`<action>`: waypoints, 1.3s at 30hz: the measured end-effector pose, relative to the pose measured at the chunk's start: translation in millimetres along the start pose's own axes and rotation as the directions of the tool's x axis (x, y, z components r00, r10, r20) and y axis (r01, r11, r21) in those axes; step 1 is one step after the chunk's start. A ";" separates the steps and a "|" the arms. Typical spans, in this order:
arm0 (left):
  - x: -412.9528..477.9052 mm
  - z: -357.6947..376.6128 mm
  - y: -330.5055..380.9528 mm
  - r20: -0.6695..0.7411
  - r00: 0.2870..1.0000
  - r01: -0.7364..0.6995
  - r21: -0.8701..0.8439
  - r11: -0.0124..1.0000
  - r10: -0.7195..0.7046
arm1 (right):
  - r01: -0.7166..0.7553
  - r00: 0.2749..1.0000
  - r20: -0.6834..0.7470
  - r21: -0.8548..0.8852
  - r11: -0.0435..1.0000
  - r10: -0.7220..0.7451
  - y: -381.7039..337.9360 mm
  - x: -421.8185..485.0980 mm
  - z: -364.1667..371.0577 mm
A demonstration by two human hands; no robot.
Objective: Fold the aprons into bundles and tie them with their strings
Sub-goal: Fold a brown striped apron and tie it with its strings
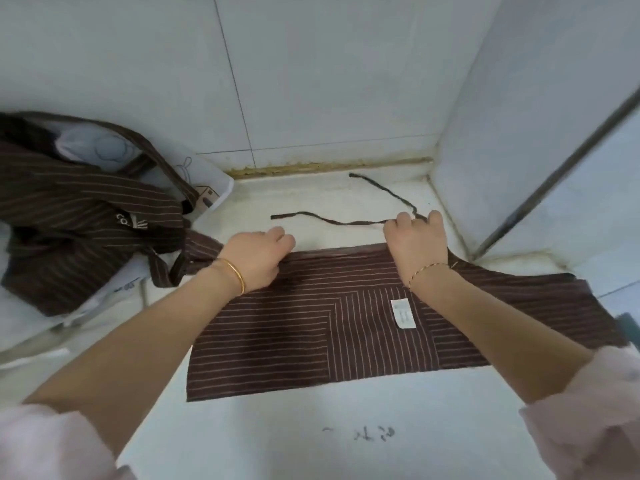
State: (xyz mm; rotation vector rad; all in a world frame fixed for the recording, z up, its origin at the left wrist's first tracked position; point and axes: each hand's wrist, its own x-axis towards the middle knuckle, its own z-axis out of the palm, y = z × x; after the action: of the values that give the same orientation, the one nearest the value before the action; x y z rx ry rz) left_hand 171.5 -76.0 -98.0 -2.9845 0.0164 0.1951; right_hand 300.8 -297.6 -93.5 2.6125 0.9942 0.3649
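head view: a brown striped apron (346, 323) lies spread flat on the white surface (311, 438), filling the centre and right of the frame, with one corner running off toward the right edge. a white label (402, 313) sits on the cloth right of centre. both hands are on the apron's far edge, well apart from each other. the left hand (258, 259), centre left, has its fingers curled down over the edge and grips the cloth there. the right hand (417, 244), centre right, is knuckles up with fingers bent over the same edge, clamped on the cloth. two dark strings (329, 220) trail from beside the right hand across the bare surface, one toward the left, one up toward the tiled wall (311, 81). in the upper left a pile (79, 209) of the same striped cloth is heaped over a white bag (207, 174), one fold hanging down beside the left wrist. each wrist wears a gold bangle.
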 end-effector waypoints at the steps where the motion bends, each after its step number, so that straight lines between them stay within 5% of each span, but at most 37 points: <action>1: -12.7 -0.8 9.0 0.075 0.996 -0.040 0.013 0.999 0.039 | 0.024 0.999 0.049 -0.015 1.000 -0.023 -2.0 -15.7 -2.1; 6: -52.6 9.1 49.2 0.387 0.907 -0.167 -0.027 0.986 0.164 | 0.125 0.932 0.351 -0.085 0.989 -0.087 -15.7 -69.4 11.5; 14: -84.9 29.8 78.4 0.454 0.869 -0.216 -0.012 0.976 0.198 | 0.156 0.845 0.531 -0.132 0.979 -0.063 -17.8 -102.3 13.4; 18: -89.3 28.9 88.1 0.588 0.791 -0.159 -0.073 0.985 0.172 | 0.135 0.808 0.587 -0.105 0.985 -0.048 -19.7 -117.1 18.5; 21: -77.2 23.9 97.4 0.502 0.856 0.017 -0.267 0.964 0.124 | 0.126 0.815 0.577 -0.079 0.989 -0.057 -22.9 -125.5 20.2; 24: -48.0 26.4 114.6 0.205 0.973 -0.043 -0.282 0.959 0.104 | 0.113 0.831 0.553 -0.049 0.992 -0.068 -22.7 -133.0 19.8; 26: -29.3 28.9 132.0 0.121 0.986 -0.083 -0.263 0.961 0.119 | 0.120 0.832 0.548 -0.014 0.993 -0.093 -24.0 -138.3 21.0; 32: 9.7 29.9 185.8 0.342 0.934 -0.026 -0.219 0.975 0.102 | 0.029 0.820 0.572 -0.026 0.999 -0.009 -13.4 -147.0 22.2; 36: 24.1 28.4 189.4 0.482 0.875 0.029 -0.147 0.989 0.046 | -0.153 0.697 0.700 -0.067 0.986 0.156 14.4 -153.2 22.1; 39: 32.1 27.3 183.0 0.506 0.862 0.079 -0.110 0.991 -0.013 | -0.143 0.611 0.776 -0.084 0.986 0.154 26.5 -172.3 31.3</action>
State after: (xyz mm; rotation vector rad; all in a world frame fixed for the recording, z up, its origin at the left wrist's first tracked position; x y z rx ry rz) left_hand 196.1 -252.9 -156.3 -2.9487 -0.1324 1.0014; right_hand 202.5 -439.5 -133.0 2.4111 0.4437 -0.7093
